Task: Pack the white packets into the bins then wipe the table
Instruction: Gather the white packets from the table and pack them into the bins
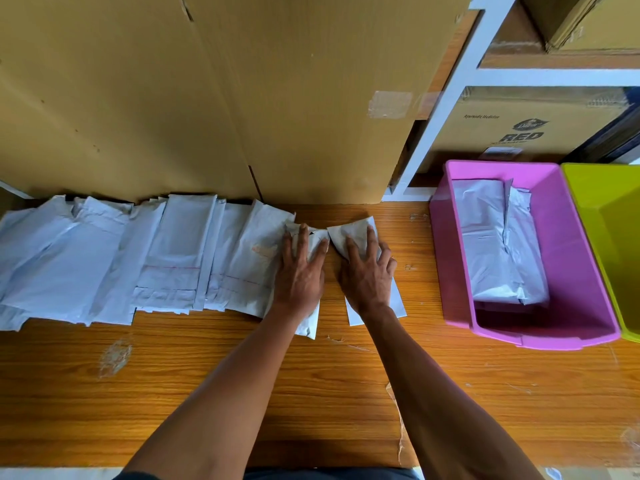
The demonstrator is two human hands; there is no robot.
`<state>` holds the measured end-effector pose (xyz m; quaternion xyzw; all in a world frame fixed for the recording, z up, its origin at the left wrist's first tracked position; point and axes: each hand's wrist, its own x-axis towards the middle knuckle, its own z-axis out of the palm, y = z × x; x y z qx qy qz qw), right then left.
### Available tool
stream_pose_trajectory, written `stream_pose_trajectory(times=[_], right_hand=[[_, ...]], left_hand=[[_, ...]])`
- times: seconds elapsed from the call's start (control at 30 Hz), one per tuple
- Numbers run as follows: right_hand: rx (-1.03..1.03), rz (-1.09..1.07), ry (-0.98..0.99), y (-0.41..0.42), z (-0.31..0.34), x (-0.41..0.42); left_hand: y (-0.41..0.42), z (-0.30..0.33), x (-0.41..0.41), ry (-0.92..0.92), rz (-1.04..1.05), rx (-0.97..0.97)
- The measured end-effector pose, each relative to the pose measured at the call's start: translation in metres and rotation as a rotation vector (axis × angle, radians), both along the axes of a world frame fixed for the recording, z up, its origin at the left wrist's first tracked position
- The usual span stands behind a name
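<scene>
Several white packets [104, 258] lie overlapping in a row along the back of the wooden table [242, 393]. My left hand [299, 271] presses flat on the rightmost packet of the row [256, 258]. My right hand [367, 275] lies flat on a separate white packet [353, 230] just to its right. A pink bin [450, 254] at the right holds two or three white packets [495, 244]. A yellow-green bin [606, 220] stands beside it at the frame's right edge.
A large cardboard box [207, 98] stands against the back of the table behind the packets. A white shelf frame [446, 105] with cartons rises at the back right. Scuffed patches mark the table top.
</scene>
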<state>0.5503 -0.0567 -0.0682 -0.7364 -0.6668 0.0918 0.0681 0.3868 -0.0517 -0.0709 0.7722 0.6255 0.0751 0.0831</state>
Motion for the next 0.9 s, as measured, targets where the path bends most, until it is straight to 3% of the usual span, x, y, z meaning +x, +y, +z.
stream_pose_trajectory(times=[0.47, 0.9], right_hand=[[-0.045, 0.068, 0.016, -0.008, 0.014, 0.007], [0.194, 0.074, 0.047, -0.021, 0.089, 0.025]], left_hand=[[-0.012, 0.017, 0.001, -0.047, 0.042, 0.011], [-0.02, 0.086, 0.023, -0.113, 0.037, 0.166]])
